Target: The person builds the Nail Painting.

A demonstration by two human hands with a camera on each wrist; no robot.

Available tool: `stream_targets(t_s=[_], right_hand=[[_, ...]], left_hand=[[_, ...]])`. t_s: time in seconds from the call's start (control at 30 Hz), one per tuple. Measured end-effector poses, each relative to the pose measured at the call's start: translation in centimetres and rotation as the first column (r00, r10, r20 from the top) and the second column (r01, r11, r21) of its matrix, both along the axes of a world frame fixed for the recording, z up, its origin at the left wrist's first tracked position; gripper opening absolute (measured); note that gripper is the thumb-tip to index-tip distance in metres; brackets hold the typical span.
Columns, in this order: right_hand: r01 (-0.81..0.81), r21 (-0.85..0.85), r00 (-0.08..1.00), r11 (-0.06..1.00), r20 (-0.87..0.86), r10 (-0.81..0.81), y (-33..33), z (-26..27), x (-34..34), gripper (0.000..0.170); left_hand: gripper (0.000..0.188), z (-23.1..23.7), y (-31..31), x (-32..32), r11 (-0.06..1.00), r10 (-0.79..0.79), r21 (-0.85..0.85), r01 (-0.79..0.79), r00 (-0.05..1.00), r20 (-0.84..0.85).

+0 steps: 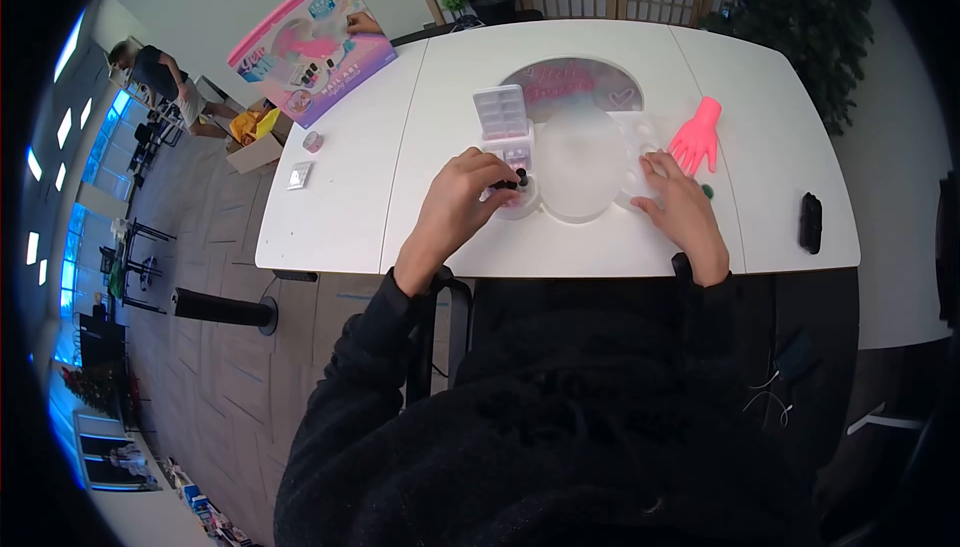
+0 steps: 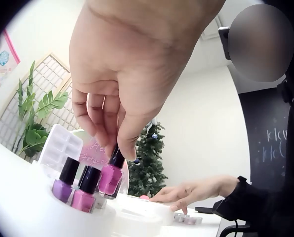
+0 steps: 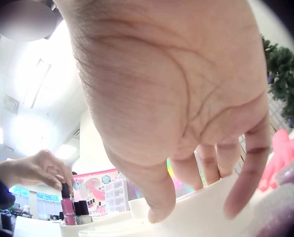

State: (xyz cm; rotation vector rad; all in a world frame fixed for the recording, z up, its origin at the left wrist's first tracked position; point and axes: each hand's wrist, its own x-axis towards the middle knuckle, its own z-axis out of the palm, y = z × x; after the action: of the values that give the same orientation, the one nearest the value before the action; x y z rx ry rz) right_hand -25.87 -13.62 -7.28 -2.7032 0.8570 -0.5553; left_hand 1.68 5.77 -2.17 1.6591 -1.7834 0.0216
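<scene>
The left hand (image 1: 462,202) pinches the black cap of a magenta polish bottle (image 2: 110,180) between thumb and fingertips. A purple bottle (image 2: 63,186) and a pink bottle (image 2: 84,193) stand beside it in the left part of a white tray (image 1: 578,209). In the right wrist view the magenta bottle (image 3: 68,210) is upright under the left hand (image 3: 36,170); whether it touches the tray, I cannot tell. The right hand (image 1: 685,209) rests on the tray's right edge, fingers spread and relaxed, holding nothing.
A lidded compartment box (image 1: 501,112) stands open behind the bottles. A pink model hand (image 1: 697,137) lies right of the tray, a black case (image 1: 811,223) farther right. A colourful box (image 1: 318,47) stands at the back left. A person (image 1: 165,82) is in the far left background.
</scene>
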Motion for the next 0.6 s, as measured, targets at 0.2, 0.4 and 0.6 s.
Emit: stream_targets(t_s=[0.2,0.4,0.6], right_hand=[[0.002,-0.027,1.0,1.0,0.002,-0.002,-0.1,-0.2,0.0,0.058],[0.002,-0.017,1.0,1.0,-0.003,-0.002,-0.2,-0.3,0.0,0.058],[0.01,0.016,1.0,1.0,-0.008,-0.01,-0.1,0.0,0.0,0.058]], left_hand=[[0.022,-0.8,0.1,0.4,0.998,0.056,0.007,-0.058,0.98,0.19],[0.02,-1.2,0.1,0.6,0.996,0.086,0.01,-0.09,0.977,0.193],[0.021,-1.7,-0.3,0.5,0.993,0.104,0.036,-0.113,0.973,0.205]])
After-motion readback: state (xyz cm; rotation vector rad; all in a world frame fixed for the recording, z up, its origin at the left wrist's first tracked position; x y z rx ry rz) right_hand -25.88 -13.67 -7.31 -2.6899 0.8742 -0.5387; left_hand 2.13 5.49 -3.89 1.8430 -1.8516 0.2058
